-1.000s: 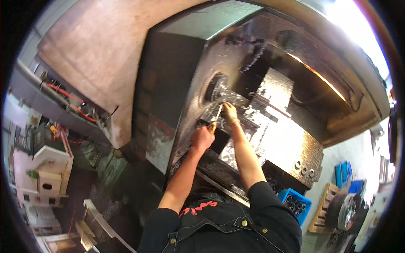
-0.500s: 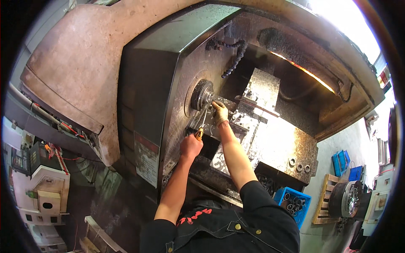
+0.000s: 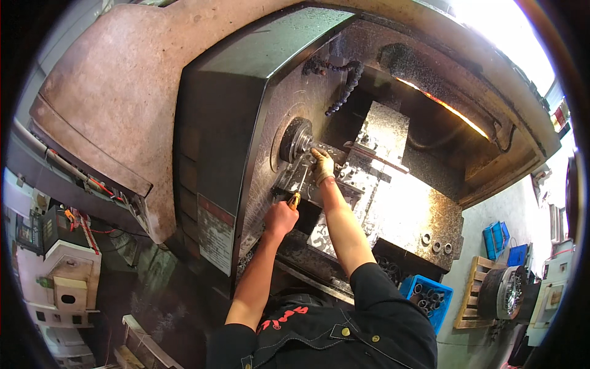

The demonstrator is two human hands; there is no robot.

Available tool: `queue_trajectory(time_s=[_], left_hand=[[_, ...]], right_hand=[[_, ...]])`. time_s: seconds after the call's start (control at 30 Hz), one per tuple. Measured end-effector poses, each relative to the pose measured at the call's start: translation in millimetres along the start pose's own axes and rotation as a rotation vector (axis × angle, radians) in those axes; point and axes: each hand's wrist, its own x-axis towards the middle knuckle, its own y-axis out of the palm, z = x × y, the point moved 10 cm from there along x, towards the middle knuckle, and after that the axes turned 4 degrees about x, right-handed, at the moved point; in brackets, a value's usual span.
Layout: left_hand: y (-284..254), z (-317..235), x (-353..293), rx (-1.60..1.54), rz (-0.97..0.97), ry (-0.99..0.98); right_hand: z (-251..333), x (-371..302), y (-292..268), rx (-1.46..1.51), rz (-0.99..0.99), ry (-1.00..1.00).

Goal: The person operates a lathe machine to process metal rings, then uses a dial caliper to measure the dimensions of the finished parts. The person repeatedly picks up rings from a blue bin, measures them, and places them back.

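My bare left hand (image 3: 281, 217) is wrapped round the yellow handle of a screwdriver-like tool (image 3: 296, 200). Its thin metal shaft points up toward the lathe chuck (image 3: 296, 141), and its tip is apart from the chuck face. Just right of the chuck is my right hand (image 3: 322, 167), in a soiled light glove. Its fingers are curled near the chuck's front; whatever lies between them is too small to make out. The round chuck sits on the machine's inner left wall, with a bright metal centre.
Right of my hands stands the tool slide (image 3: 384, 178), with several metal rings (image 3: 436, 246) on its cover. A blue crate (image 3: 439, 317) of rings sits by my right side. The dark housing edge (image 3: 246, 178) rises on the left; a segmented coolant hose (image 3: 347, 89) hangs above.
My left hand has drawn the tool slightly down and away from the chuck, so its tip sits lower. My right hand stays beside the chuck. The view has shifted a little.
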Motion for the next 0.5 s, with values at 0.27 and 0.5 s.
queue_trajectory(time_s=[0.27,0.5], left_hand=[[-3,-3,-17,-0.021,-0.029,0.037],[24,23,-91,-0.267,-0.043,0.186]], right_hand=[[3,6,4,-0.03,0.009,-0.057],[16,6,6,-0.308,0.012,-0.139]])
